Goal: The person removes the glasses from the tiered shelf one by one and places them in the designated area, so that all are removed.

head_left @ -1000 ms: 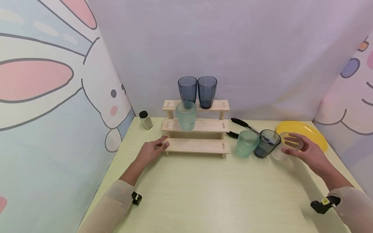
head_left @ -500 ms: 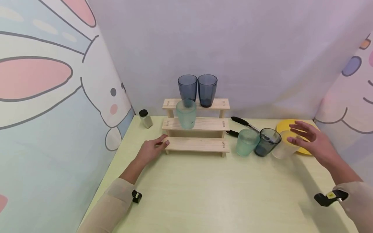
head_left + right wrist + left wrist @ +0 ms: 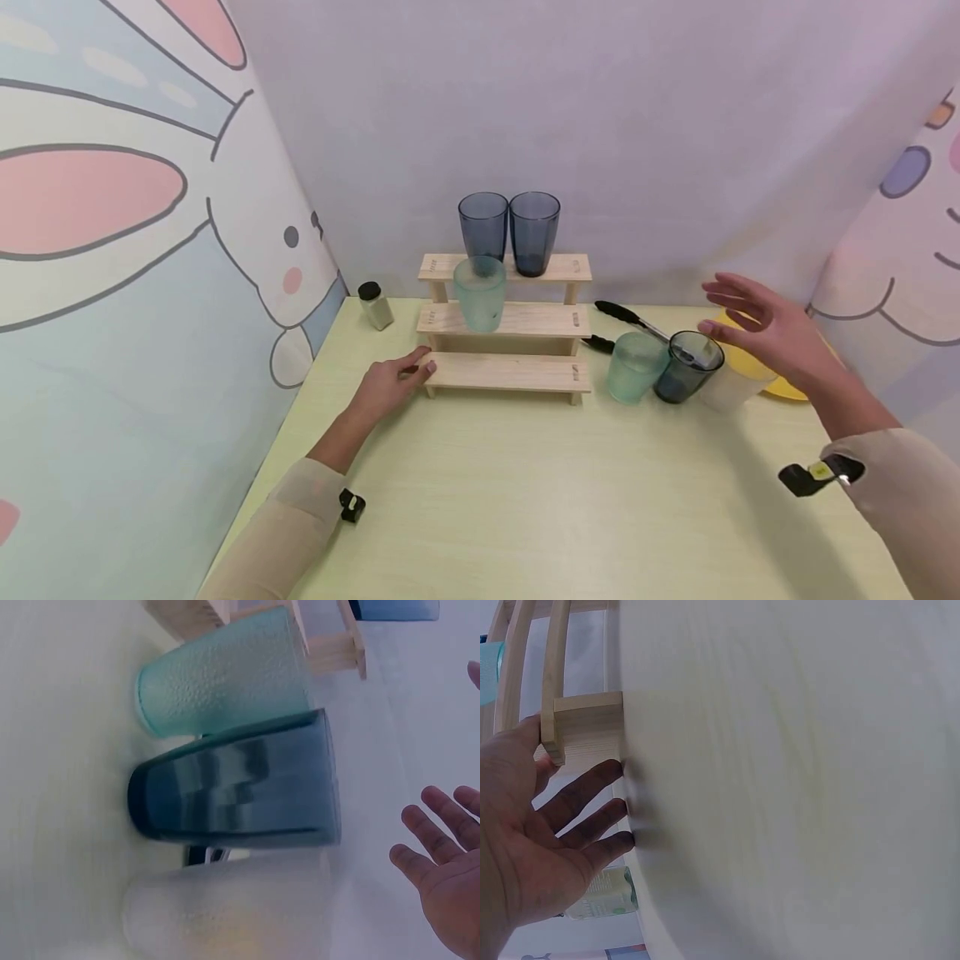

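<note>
A three-step wooden shelf point(image 3: 510, 372) stands against the back wall. Thumb and index finger of my left hand point(image 3: 386, 390) pinch the left end of its lowest step. The other fingers reach down to the table in the left wrist view. My right hand point(image 3: 776, 333) hovers, fingers spread and holding nothing, above a frosted clear cup point(image 3: 726, 392) and close to a dark blue glass point(image 3: 675, 385). A green textured cup point(image 3: 632, 373) stands left of that glass. On the shelf are two dark blue glasses point(image 3: 532, 237) on top and a green cup point(image 3: 480, 300) on the middle step.
Behind the right-hand cups lie a yellow plate point(image 3: 787, 389), partly hidden by my hand, and utensils with black handles point(image 3: 618, 312). A small jar with a black lid point(image 3: 375, 307) stands at the back left. Printed cloth walls point(image 3: 262, 250) enclose the table.
My right hand has come away from the frosted clear cup, risen, and moved left toward the dark blue glass. My left hand stays at the shelf.
</note>
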Demonstrator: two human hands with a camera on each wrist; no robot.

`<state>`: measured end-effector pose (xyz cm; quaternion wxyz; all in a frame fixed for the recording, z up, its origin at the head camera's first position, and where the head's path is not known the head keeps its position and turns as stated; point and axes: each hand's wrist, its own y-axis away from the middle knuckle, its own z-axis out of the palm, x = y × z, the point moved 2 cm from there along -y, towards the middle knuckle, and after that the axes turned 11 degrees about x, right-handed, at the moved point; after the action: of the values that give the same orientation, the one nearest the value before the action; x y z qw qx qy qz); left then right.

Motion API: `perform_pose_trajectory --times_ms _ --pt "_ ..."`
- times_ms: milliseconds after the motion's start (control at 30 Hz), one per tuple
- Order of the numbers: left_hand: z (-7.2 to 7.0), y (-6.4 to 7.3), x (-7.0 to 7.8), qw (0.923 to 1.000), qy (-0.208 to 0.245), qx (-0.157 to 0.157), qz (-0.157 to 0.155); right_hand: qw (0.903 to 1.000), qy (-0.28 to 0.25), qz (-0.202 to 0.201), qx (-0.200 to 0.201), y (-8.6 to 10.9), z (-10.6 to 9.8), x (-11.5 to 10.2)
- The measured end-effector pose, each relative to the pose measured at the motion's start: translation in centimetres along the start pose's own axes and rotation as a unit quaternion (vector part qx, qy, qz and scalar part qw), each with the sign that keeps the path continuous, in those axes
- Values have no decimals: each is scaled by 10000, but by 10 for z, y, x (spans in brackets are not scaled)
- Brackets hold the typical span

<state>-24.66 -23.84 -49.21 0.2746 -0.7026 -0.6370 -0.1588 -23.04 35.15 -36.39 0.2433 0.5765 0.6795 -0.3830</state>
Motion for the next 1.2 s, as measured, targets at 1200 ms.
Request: perform_pose_trajectory --times_ms 1200 --pt "1 -1 -4 10000 15 -72 -7 9915 -506 -796 -898 -62 168 -127"
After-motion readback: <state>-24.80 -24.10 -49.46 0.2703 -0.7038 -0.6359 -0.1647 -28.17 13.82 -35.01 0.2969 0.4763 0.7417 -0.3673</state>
